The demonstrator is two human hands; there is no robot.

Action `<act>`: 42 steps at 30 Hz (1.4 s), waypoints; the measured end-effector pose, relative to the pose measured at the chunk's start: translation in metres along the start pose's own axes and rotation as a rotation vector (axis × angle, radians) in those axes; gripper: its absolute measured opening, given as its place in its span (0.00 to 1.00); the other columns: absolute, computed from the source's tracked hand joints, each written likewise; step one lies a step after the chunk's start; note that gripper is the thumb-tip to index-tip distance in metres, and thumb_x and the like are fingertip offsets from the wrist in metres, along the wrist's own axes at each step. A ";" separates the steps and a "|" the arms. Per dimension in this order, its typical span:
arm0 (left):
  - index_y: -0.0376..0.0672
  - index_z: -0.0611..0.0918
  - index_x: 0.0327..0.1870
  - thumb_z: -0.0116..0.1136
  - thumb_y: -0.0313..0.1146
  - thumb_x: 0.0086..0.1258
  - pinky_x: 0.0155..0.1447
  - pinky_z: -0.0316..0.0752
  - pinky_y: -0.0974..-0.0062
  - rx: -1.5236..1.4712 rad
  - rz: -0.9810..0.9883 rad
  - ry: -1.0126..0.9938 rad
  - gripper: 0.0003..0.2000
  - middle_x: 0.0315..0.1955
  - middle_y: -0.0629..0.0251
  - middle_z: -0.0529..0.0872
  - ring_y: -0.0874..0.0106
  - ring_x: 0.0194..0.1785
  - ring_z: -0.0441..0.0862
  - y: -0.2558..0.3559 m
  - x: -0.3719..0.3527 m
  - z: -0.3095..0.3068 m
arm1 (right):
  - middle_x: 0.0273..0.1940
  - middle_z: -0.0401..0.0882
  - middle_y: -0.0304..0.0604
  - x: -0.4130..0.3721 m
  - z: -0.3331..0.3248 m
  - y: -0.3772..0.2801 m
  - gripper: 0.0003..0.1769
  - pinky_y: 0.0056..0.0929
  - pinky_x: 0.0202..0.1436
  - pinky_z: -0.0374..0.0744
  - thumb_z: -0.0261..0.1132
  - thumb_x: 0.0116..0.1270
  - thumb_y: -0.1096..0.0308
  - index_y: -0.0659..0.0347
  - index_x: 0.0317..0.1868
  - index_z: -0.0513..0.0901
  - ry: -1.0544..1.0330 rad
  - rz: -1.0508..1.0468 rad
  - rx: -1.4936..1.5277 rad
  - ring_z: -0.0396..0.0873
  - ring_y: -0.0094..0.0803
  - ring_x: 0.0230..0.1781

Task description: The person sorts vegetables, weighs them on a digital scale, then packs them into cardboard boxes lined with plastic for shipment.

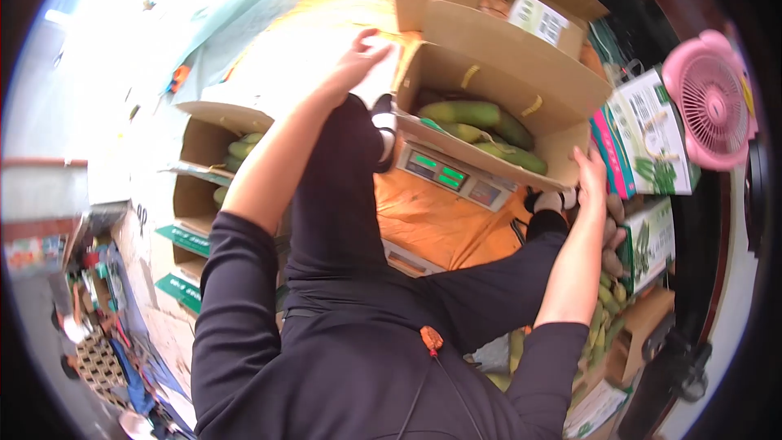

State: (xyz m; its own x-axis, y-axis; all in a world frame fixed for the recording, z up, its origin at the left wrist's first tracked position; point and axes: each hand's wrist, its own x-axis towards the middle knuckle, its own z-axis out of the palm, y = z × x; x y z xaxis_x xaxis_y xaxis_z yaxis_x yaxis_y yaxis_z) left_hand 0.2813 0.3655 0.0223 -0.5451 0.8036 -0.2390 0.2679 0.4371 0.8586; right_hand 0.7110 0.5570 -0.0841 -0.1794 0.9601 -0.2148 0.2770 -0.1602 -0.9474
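Observation:
An open cardboard box (505,57) with several long green vegetables (464,112) inside rests on a digital scale (436,169) with lit green displays. At the box's right end, my right hand (590,173) touches the cardboard edge, its fingers on the wall and partly hidden. My left hand (361,61) is raised to the left of the box, apart from it, with its fingers spread and nothing in them. Orange sheeting (423,224) lies under the scale, between my legs.
Open boxes of green vegetables (195,195) are stacked at the left. A pink fan (714,102) stands at the right above printed cartons (652,134). Loose green vegetables (604,314) lie at the lower right. A person (102,367) is at the far lower left.

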 end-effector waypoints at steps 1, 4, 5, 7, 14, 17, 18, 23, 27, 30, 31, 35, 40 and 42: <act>0.51 0.62 0.70 0.58 0.56 0.64 0.58 0.67 0.66 0.046 -0.029 -0.077 0.36 0.55 0.58 0.76 0.65 0.57 0.72 -0.011 0.014 0.004 | 0.50 0.78 0.42 0.004 -0.005 0.000 0.24 0.30 0.52 0.74 0.60 0.67 0.70 0.65 0.63 0.70 -0.070 0.079 -0.048 0.76 0.29 0.47; 0.51 0.60 0.71 0.60 0.59 0.60 0.61 0.66 0.64 0.166 -0.085 -0.281 0.41 0.57 0.54 0.76 0.62 0.60 0.71 -0.017 0.038 0.019 | 0.47 0.78 0.42 0.011 -0.013 0.009 0.24 0.30 0.50 0.75 0.59 0.69 0.68 0.66 0.63 0.70 -0.120 0.048 -0.023 0.76 0.30 0.44; 0.49 0.60 0.71 0.60 0.58 0.60 0.63 0.65 0.63 0.214 -0.059 -0.304 0.41 0.58 0.52 0.75 0.61 0.62 0.70 -0.016 0.041 0.024 | 0.46 0.78 0.42 0.009 -0.015 0.006 0.23 0.30 0.49 0.75 0.59 0.69 0.67 0.66 0.62 0.71 -0.123 0.068 -0.037 0.77 0.30 0.43; 0.47 0.59 0.72 0.61 0.57 0.59 0.67 0.62 0.62 0.286 -0.013 -0.360 0.42 0.59 0.49 0.74 0.59 0.65 0.68 -0.013 0.047 0.036 | 0.46 0.78 0.42 0.013 -0.021 0.010 0.22 0.32 0.46 0.78 0.59 0.69 0.66 0.64 0.61 0.71 -0.155 0.066 -0.033 0.78 0.31 0.44; 0.50 0.57 0.72 0.60 0.53 0.62 0.61 0.68 0.45 0.129 -0.237 -0.414 0.40 0.65 0.50 0.67 0.52 0.68 0.64 -0.015 0.042 0.033 | 0.48 0.78 0.41 0.000 -0.015 -0.010 0.24 0.32 0.42 0.83 0.59 0.69 0.63 0.61 0.64 0.69 -0.167 0.159 0.049 0.80 0.32 0.45; 0.46 0.63 0.69 0.63 0.49 0.61 0.57 0.72 0.58 0.116 -0.197 -0.344 0.37 0.56 0.52 0.76 0.59 0.58 0.75 -0.034 0.049 0.047 | 0.49 0.78 0.41 0.000 -0.017 -0.010 0.25 0.31 0.40 0.83 0.60 0.69 0.62 0.61 0.64 0.69 -0.149 0.151 0.032 0.80 0.31 0.45; 0.40 0.68 0.66 0.65 0.46 0.60 0.57 0.74 0.68 0.058 -0.210 -0.290 0.35 0.50 0.55 0.83 0.64 0.52 0.80 -0.032 0.046 0.049 | 0.50 0.77 0.42 0.001 -0.016 -0.007 0.25 0.31 0.43 0.81 0.60 0.69 0.63 0.62 0.63 0.69 -0.154 0.128 0.048 0.79 0.31 0.47; 0.34 0.67 0.65 0.65 0.40 0.60 0.54 0.75 0.70 -0.096 -0.174 -0.258 0.34 0.47 0.53 0.83 0.68 0.46 0.82 -0.027 0.043 0.050 | 0.54 0.76 0.43 0.002 -0.009 -0.011 0.26 0.33 0.55 0.74 0.61 0.68 0.63 0.65 0.63 0.69 -0.141 0.024 0.051 0.75 0.33 0.53; 0.34 0.64 0.66 0.64 0.38 0.62 0.55 0.74 0.69 -0.211 -0.198 -0.231 0.34 0.49 0.50 0.80 0.67 0.48 0.80 -0.034 0.051 0.053 | 0.56 0.75 0.43 0.002 -0.009 -0.019 0.25 0.32 0.57 0.72 0.62 0.68 0.62 0.65 0.62 0.70 -0.132 0.049 0.042 0.74 0.33 0.54; 0.34 0.62 0.67 0.63 0.38 0.63 0.58 0.71 0.67 -0.309 -0.249 -0.203 0.35 0.52 0.49 0.78 0.66 0.51 0.78 -0.038 0.058 0.045 | 0.56 0.74 0.44 -0.004 0.000 -0.040 0.29 0.31 0.56 0.72 0.63 0.67 0.61 0.67 0.63 0.68 -0.105 0.101 0.098 0.73 0.32 0.55; 0.33 0.61 0.68 0.62 0.38 0.63 0.60 0.70 0.66 -0.359 -0.306 -0.207 0.35 0.53 0.49 0.77 0.65 0.52 0.77 -0.036 0.059 0.038 | 0.56 0.75 0.44 -0.007 0.005 -0.048 0.27 0.31 0.56 0.72 0.63 0.68 0.60 0.66 0.61 0.70 -0.067 0.068 0.150 0.73 0.32 0.55; 0.44 0.65 0.66 0.63 0.50 0.61 0.46 0.66 0.72 -0.396 -0.273 -0.161 0.35 0.38 0.68 0.78 0.79 0.40 0.73 -0.055 0.078 0.022 | 0.54 0.75 0.42 -0.015 0.033 -0.088 0.25 0.31 0.57 0.72 0.62 0.68 0.58 0.63 0.60 0.70 -0.037 0.021 0.253 0.73 0.30 0.55; 0.44 0.66 0.64 0.62 0.56 0.60 0.44 0.68 0.77 -0.374 -0.199 -0.092 0.36 0.36 0.68 0.78 0.79 0.38 0.74 -0.077 0.098 -0.037 | 0.53 0.76 0.41 -0.015 0.090 -0.151 0.24 0.30 0.54 0.75 0.61 0.70 0.59 0.60 0.61 0.68 -0.070 -0.011 0.149 0.76 0.29 0.52; 0.43 0.64 0.65 0.62 0.60 0.57 0.46 0.69 0.77 -0.345 -0.203 -0.086 0.41 0.37 0.65 0.78 0.77 0.40 0.76 -0.085 0.102 -0.076 | 0.53 0.75 0.42 -0.015 0.124 -0.173 0.25 0.28 0.53 0.75 0.60 0.70 0.60 0.60 0.62 0.67 -0.159 -0.044 0.168 0.76 0.29 0.52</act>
State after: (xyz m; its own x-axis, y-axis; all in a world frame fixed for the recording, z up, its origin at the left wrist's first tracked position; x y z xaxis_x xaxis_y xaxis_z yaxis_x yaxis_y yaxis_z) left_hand 0.1425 0.3789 -0.0407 -0.4870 0.7520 -0.4441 -0.1284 0.4414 0.8881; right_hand 0.5488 0.5420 0.0541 -0.3382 0.9207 -0.1948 0.1074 -0.1679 -0.9799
